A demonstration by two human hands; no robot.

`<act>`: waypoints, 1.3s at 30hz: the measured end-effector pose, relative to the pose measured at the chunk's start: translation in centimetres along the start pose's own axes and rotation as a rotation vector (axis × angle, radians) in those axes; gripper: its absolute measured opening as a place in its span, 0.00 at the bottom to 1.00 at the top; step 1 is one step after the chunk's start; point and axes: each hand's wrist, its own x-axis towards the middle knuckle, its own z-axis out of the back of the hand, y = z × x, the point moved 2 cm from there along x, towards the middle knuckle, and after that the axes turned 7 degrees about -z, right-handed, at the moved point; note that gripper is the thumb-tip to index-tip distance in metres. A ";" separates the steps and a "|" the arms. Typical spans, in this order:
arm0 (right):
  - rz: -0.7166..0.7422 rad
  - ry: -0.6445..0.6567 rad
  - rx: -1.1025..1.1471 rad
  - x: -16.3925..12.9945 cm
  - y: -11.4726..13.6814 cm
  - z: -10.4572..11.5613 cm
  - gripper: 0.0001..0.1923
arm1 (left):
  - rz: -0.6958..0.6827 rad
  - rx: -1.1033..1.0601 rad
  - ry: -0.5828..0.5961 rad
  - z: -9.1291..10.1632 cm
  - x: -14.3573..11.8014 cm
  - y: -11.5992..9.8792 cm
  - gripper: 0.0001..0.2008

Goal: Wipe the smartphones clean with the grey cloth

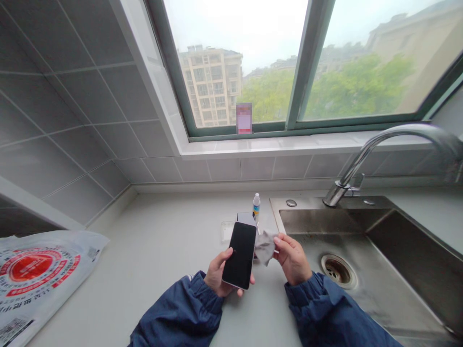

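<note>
Smartphone (pixel 239 255) is clasped screen-up in left hand (pixel 218 274) — face exposed; grey cloth (pixel 265 246) is pinched by right hand (pixel 291 259) just beside it.

**Soft daylight, bent edges**

Bright, hazy daylight pours through the window (pixel 307 62) at the top of the frame, its sky nearly washed out. The counter (pixel 162 250) is evenly lit with faint shadows. Straight lines bow towards the corners; the tap (pixel 398 140) at far right smears into blur.
</note>
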 end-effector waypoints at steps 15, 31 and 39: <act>0.307 -0.067 -0.391 0.4 -0.3 0.8 0.16 | -0.126 0.090 -0.084 -0.7 -0.3 -0.9 0.27; 0.732 0.006 -0.753 -0.7 0.2 -0.4 0.12 | -0.172 0.040 -0.054 0.0 0.0 -1.2 0.26; 0.807 0.009 -0.773 -1.4 0.9 -0.6 0.14 | -0.146 0.064 -0.137 -0.7 0.0 -1.3 0.25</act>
